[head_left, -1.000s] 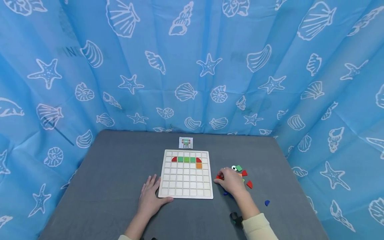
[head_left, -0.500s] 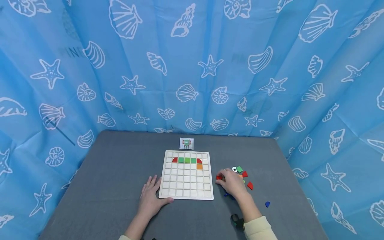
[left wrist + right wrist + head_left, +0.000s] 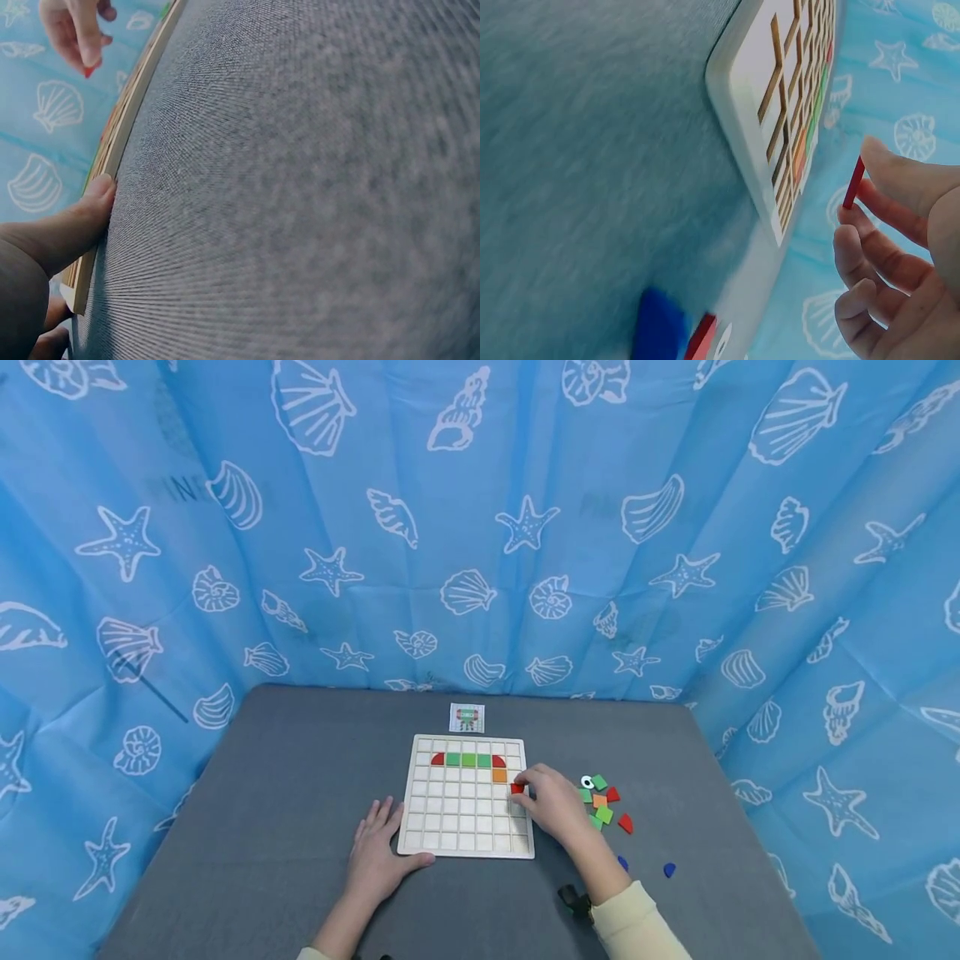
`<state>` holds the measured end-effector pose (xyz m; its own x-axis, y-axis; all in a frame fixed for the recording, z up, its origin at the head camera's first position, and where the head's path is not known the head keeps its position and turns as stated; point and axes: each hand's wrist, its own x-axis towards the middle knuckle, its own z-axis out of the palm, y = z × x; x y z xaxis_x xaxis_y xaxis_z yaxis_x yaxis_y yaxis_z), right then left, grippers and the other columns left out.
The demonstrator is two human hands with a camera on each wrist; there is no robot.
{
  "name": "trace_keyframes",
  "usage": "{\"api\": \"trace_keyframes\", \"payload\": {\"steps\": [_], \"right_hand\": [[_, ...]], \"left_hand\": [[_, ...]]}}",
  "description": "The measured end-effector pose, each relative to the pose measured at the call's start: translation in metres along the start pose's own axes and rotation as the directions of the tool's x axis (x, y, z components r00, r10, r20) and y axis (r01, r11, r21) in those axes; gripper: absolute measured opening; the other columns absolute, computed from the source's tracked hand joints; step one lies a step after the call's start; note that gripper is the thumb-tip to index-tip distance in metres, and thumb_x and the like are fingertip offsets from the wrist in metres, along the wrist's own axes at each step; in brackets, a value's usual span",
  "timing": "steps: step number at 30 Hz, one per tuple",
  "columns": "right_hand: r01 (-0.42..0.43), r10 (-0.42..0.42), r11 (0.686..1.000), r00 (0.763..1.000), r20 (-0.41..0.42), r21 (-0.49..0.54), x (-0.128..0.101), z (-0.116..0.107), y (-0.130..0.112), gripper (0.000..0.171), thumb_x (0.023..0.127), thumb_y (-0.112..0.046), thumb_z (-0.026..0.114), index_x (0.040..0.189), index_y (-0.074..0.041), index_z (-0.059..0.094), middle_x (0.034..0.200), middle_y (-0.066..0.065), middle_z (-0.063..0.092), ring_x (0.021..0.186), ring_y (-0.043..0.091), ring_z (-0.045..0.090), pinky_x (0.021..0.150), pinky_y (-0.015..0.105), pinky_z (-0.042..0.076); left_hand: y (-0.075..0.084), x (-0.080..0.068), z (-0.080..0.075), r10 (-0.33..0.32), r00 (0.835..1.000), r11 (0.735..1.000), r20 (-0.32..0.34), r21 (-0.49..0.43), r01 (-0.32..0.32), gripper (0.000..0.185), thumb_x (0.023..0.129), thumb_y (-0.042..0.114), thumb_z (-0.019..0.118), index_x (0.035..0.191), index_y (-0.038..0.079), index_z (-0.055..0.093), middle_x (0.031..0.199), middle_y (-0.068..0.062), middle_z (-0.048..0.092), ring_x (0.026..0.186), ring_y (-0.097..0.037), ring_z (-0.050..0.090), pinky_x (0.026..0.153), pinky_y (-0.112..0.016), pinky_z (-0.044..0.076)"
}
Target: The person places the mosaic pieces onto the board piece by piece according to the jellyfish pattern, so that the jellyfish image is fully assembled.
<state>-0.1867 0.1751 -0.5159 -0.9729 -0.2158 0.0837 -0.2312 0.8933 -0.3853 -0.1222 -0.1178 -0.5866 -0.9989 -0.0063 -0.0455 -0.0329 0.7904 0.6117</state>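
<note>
A pale wooden grid board (image 3: 442, 822) lies on the table. My left hand (image 3: 377, 860) rests at its near-left corner, fingers spread along the left side, thumb against the near edge; the left wrist view shows that thumb (image 3: 64, 229) touching the rim. Between thumb and fingertips, my right hand (image 3: 555, 802) pinches a thin red tile (image 3: 853, 184), held over the board's right side. On the board, a row has a red quarter-round piece (image 3: 438, 760), green squares (image 3: 468, 760) and another red quarter-round piece (image 3: 498, 762). An orange square (image 3: 499, 775) sits under the right red one.
Loose pieces lie right of the board: green squares (image 3: 604, 815), an orange square (image 3: 599, 801), red pieces (image 3: 626, 823), a white ring-like piece (image 3: 587, 782) and blue pieces (image 3: 669, 869). Behind the board is a small pattern card (image 3: 467, 718). A shell-print curtain (image 3: 480, 527) surrounds the grey table.
My right hand has moved left from the loose pieces to above the board's right side, carrying the red tile. My left hand has stayed at the board's corner.
</note>
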Motion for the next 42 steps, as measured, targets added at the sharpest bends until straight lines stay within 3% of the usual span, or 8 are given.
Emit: {"api": "trace_keyframes", "payload": {"steps": [10,20,32,42], "right_hand": [[-0.023,0.025,0.999,0.996,0.085,-0.025,0.022,0.018,-0.014,0.024,0.083,-0.027,0.084,0.102,-0.012,0.078,0.095,0.002,0.068,0.078,0.015,0.059,0.068,0.036,0.052],[-0.036,0.043,0.996,0.995,0.087,-0.083,0.025,0.030,-0.015,0.024,0.081,-0.027,0.086,0.099,-0.015,0.077,0.088,-0.001,0.064,0.076,0.014,0.060,0.063,0.036,0.053],[-0.090,0.085,0.995,0.992,0.096,0.050,0.029,0.038,-0.004,0.021,0.082,-0.023,0.086,0.098,-0.014,0.077,0.087,0.000,0.062,0.075,0.014,0.054,0.063,0.032,0.050],[-0.099,0.083,0.977,0.992,0.093,0.187,0.023,0.025,0.001,0.020,0.085,-0.016,0.082,0.104,-0.010,0.077,0.098,0.004,0.069,0.079,0.014,0.058,0.066,0.032,0.051]], "left_hand": [[0.001,0.000,0.000,-0.008,1.000,1.000,0.001,-0.003,0.008,0.117,0.062,0.066,0.085,0.151,0.002,0.045,0.161,-0.022,0.034,0.153,-0.043,0.021,0.122,-0.061,0.021],[0.003,0.000,0.000,-0.014,1.000,1.000,0.001,-0.003,0.014,0.119,0.061,0.068,0.084,0.151,0.002,0.044,0.161,-0.021,0.034,0.153,-0.042,0.021,0.123,-0.060,0.021],[0.003,0.000,0.002,-0.011,1.000,1.000,0.001,-0.003,0.011,0.118,0.061,0.067,0.085,0.151,0.002,0.045,0.161,-0.022,0.034,0.153,-0.042,0.021,0.122,-0.061,0.021],[0.004,0.000,0.000,-0.017,1.000,1.000,0.003,-0.005,0.017,0.117,0.062,0.064,0.086,0.151,0.001,0.044,0.161,-0.022,0.033,0.153,-0.042,0.021,0.123,-0.061,0.020]]}}
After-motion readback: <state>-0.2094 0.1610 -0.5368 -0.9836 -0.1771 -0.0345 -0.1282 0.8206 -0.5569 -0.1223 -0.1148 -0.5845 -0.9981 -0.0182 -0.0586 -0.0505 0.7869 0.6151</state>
